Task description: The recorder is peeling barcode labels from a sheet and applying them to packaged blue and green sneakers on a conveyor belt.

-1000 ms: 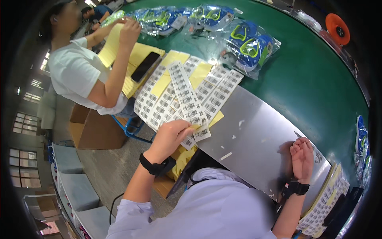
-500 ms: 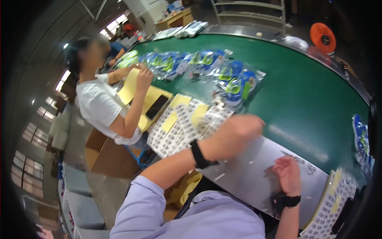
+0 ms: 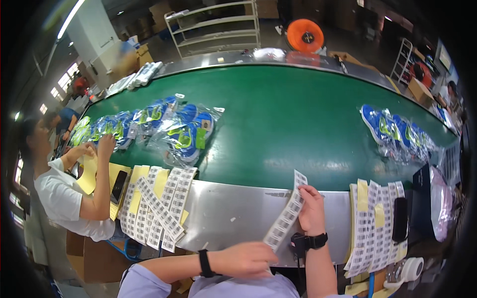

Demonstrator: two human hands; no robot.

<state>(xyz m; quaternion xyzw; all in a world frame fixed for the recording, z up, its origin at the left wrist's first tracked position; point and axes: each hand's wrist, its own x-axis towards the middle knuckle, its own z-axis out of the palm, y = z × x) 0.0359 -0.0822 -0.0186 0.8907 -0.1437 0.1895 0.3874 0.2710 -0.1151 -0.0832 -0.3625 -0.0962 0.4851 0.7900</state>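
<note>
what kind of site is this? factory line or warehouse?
Most likely a factory packing line for shoes. A wide green conveyor belt carries blue shoes in clear plastic bags. Both hands, left hand and right hand, hold a long strip of white barcode labels; more label sheets lie on the steel ledge.

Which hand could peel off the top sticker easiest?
Probably the right hand: it rests by the upper end of the sticker strip, while the left hand holds the bottom end.

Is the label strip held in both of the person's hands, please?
Yes, the left hand grips the label strip at its lower end, the right hand higher up.
</note>
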